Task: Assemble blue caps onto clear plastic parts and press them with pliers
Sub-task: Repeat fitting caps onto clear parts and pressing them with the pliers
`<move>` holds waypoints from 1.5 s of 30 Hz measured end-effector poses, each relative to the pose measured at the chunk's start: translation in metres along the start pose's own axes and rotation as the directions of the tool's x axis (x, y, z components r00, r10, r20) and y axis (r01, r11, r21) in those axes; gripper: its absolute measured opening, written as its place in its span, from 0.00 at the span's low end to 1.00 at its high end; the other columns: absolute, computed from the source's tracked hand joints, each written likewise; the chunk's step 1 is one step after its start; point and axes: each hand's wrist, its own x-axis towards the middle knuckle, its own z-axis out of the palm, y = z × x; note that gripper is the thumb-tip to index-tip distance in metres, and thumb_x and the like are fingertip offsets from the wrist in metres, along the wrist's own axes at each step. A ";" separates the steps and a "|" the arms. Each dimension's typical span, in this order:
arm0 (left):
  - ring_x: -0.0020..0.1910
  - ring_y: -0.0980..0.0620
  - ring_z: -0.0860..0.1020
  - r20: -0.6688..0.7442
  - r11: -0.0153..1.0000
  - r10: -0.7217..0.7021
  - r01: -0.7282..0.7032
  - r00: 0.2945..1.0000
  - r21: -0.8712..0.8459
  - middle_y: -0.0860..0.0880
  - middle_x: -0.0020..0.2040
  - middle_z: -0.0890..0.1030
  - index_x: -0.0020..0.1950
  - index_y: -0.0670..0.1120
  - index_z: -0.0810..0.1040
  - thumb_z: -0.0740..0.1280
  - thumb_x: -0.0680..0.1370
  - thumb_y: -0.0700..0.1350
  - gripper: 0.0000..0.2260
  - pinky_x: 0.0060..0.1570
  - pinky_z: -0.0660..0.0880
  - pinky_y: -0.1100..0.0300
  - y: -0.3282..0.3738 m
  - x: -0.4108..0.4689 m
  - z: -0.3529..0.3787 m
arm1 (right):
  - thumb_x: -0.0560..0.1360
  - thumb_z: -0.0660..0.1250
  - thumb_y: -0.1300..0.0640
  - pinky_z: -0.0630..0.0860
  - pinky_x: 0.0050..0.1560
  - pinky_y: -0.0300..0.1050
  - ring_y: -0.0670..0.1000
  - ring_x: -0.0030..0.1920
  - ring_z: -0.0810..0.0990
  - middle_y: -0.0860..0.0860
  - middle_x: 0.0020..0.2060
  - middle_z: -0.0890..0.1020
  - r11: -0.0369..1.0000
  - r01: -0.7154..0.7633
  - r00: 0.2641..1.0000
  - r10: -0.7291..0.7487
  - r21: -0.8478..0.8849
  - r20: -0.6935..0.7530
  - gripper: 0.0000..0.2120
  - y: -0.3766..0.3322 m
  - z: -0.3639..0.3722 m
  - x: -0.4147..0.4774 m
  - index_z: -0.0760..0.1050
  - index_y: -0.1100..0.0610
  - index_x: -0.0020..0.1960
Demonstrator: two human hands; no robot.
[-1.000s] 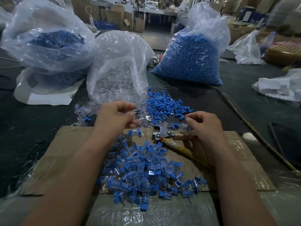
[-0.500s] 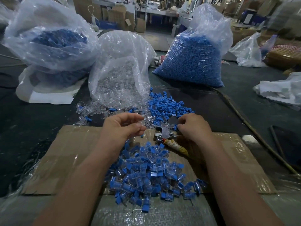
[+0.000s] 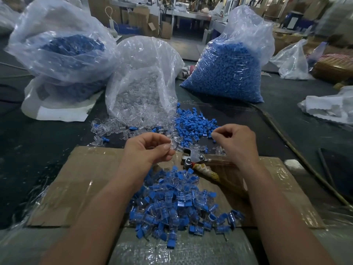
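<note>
Our right hand [image 3: 236,144] has drawn back from the pliers [image 3: 193,159] to the loose blue caps [image 3: 193,124], fingertips pinched on we cannot tell what, while our left hand [image 3: 149,150] pinches a clear plastic part [image 3: 173,144] beside the pliers' head, their handles running near-right.

Up front the pile [image 3: 177,203] sits on the cardboard [image 3: 76,178], pliers [image 3: 193,159] just behind it, caps [image 3: 193,125] scattered behind those with parts [image 3: 114,129] to their left, and at the back the parts bag [image 3: 141,88] stands between a left bag [image 3: 63,44] and a right bag [image 3: 225,73].
</note>
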 end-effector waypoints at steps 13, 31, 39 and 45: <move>0.28 0.53 0.80 -0.012 0.994 0.056 -0.054 0.998 0.098 0.46 0.31 0.82 0.41 0.40 0.76 0.67 0.72 0.32 0.04 0.29 0.77 0.65 -0.004 -0.003 0.004 | 0.70 0.71 0.64 0.75 0.33 0.32 0.42 0.31 0.78 0.44 0.29 0.78 0.898 0.222 0.964 -0.261 0.380 0.053 0.11 -0.047 0.024 -0.059 0.75 0.50 0.35; 0.27 0.53 0.80 0.057 0.988 0.060 -0.067 0.997 0.137 0.46 0.30 0.82 0.42 0.41 0.79 0.68 0.70 0.30 0.06 0.29 0.77 0.65 0.000 -0.006 0.006 | 0.69 0.72 0.62 0.75 0.49 0.35 0.41 0.49 0.78 0.40 0.46 0.78 0.834 0.315 0.903 -0.410 0.452 0.128 0.14 -0.039 0.026 -0.054 0.78 0.48 0.50; 0.27 0.52 0.80 0.100 0.997 -0.032 0.024 0.994 0.078 0.44 0.30 0.82 0.40 0.40 0.78 0.71 0.64 0.34 0.07 0.26 0.76 0.64 0.002 -0.005 0.003 | 0.65 0.73 0.66 0.75 0.45 0.31 0.40 0.44 0.81 0.40 0.42 0.81 0.795 0.292 0.885 -0.436 0.532 0.165 0.18 -0.032 0.021 -0.051 0.78 0.51 0.52; 0.28 0.49 0.81 0.119 0.997 -0.066 0.061 0.991 0.041 0.42 0.31 0.82 0.35 0.42 0.81 0.71 0.58 0.39 0.07 0.28 0.77 0.62 0.002 -0.004 0.003 | 0.65 0.73 0.67 0.77 0.44 0.34 0.41 0.42 0.82 0.41 0.40 0.82 0.787 0.297 0.898 -0.423 0.542 0.123 0.17 -0.030 0.022 -0.052 0.79 0.55 0.51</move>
